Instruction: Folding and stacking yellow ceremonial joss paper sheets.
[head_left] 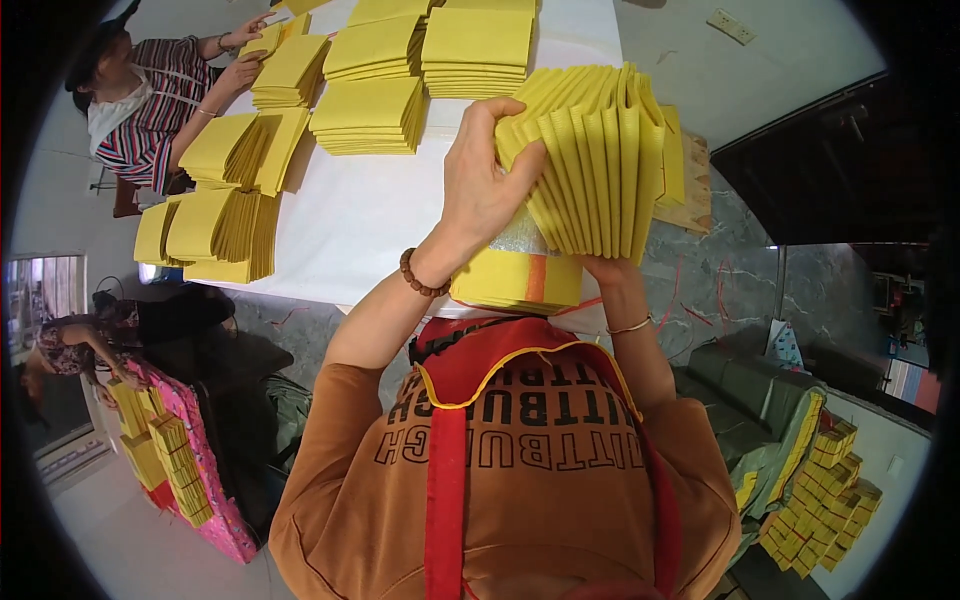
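A thick fanned stack of folded yellow paper is held up over the near right edge of the white table. My left hand grips its left side, thumb in front and fingers over the top. My right hand comes in from below at the stack's lower edge; most of its fingers are hidden behind the paper. Just beneath, at the table edge by my apron, lies a yellow bundle with an orange-red band and a shiny clear patch on it.
Several piles of folded yellow paper stand on the white table. A person in a striped top handles paper at the far left. Another person works at a pink-covered table. Bundled yellow stacks are heaped at lower right, near a green-covered pile.
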